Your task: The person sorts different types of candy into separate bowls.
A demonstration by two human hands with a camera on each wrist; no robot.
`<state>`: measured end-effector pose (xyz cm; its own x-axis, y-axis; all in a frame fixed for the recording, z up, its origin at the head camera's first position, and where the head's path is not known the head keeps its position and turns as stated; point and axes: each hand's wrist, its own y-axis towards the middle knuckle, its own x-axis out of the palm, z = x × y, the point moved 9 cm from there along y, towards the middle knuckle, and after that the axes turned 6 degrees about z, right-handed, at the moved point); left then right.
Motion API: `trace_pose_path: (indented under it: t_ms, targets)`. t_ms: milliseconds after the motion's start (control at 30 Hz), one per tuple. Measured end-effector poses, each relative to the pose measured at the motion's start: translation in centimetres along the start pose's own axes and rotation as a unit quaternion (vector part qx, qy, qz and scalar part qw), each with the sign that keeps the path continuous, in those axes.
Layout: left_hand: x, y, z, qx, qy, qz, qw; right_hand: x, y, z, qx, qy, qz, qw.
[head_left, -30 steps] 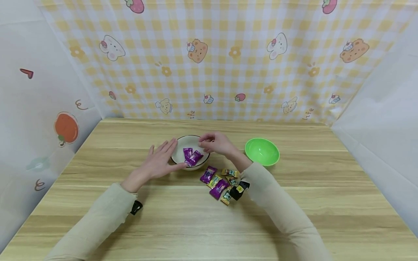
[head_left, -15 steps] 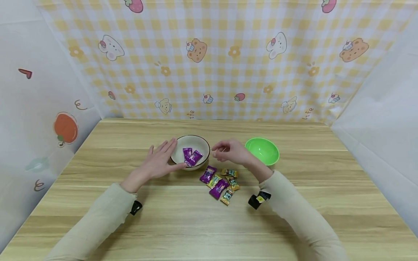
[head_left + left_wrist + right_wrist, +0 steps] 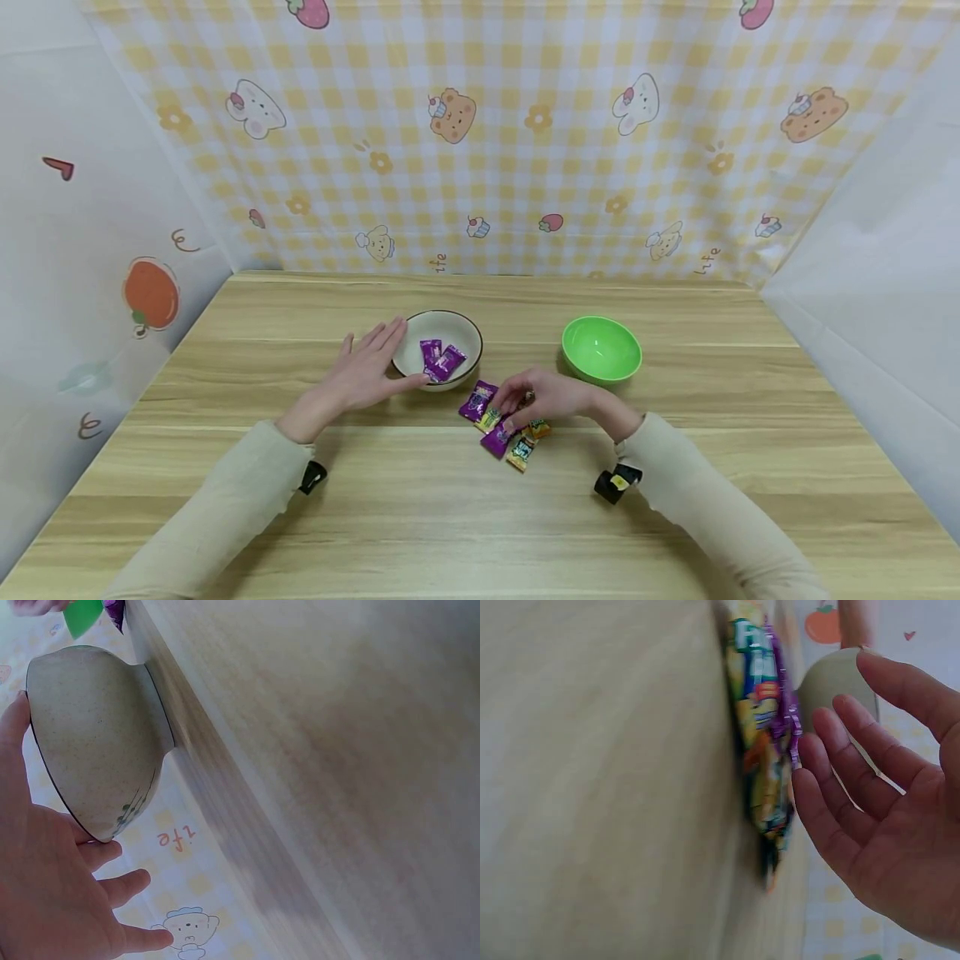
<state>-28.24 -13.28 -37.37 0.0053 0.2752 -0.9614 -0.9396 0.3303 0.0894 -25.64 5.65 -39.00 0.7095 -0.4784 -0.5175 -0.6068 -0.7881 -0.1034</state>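
My left hand (image 3: 367,372) rests against the left side of a cream bowl (image 3: 464,335) with a dark rim. Its fingers are straight and spread, with the thumb at the near rim, and the left wrist view shows the bowl's outer wall (image 3: 97,727) beside them. Several purple-wrapped candies (image 3: 450,362) lie inside. My right hand (image 3: 551,395) is low over a small pile of wrapped candies, thumb and fingers apart. Under its fingertips are a purple candy (image 3: 495,442) and a yellow one (image 3: 492,416). In the right wrist view the fingers are relaxed beside the yellow wrappers (image 3: 757,712) and hold nothing.
A green bowl (image 3: 602,350) stands behind and to the right of the right hand. Left of the pile's middle lies another purple candy (image 3: 477,401), and a yellow candy (image 3: 521,452) lies at its near edge. A checked curtain (image 3: 510,150) hangs behind the wooden table (image 3: 420,517).
My right hand has moved from the cream bowl's right rim, right and toward me, down over the candy pile. My left hand and both bowls have stayed in place.
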Motion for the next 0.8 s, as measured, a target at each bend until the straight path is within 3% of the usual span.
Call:
trace_pose_path:
  t_ms: [233,433,800]
  targets:
    - [0.1,0.0,0.1,0.000,0.001,-0.002,1.0000,0.7,-0.1,0.4,-0.006,-0.060,-0.003,0.9982]
    - [0.0,0.0,0.1,0.001,0.003,-0.002,1.0000,1.1,0.0,0.2,-0.027,-0.144,-0.005,0.9892]
    - [0.0,0.0,0.1,0.000,0.001,-0.005,1.0000,1.6,0.0,0.2,-0.026,-0.133,0.005,0.9907]
